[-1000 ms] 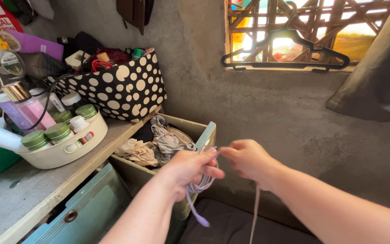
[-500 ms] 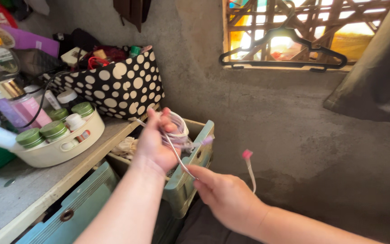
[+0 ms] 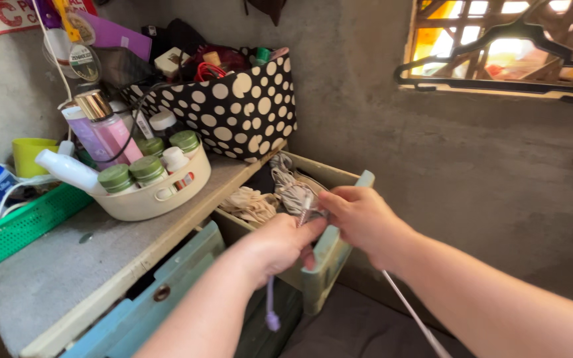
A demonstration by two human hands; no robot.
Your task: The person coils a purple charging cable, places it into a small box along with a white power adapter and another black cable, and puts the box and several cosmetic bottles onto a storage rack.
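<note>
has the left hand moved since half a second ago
Yes. The left hand has dropped from above the open drawer, level with the polka-dot bag, to the drawer's front edge, meeting the right hand on the cable.

Half a second ago the left hand (image 3: 278, 246) was raised above the open drawer (image 3: 329, 248) with the cable (image 3: 302, 213) looped round it; it has dropped to the drawer's front edge. The right hand (image 3: 361, 215), then low and apart, has come up beside it, pinching the cable too.
</note>
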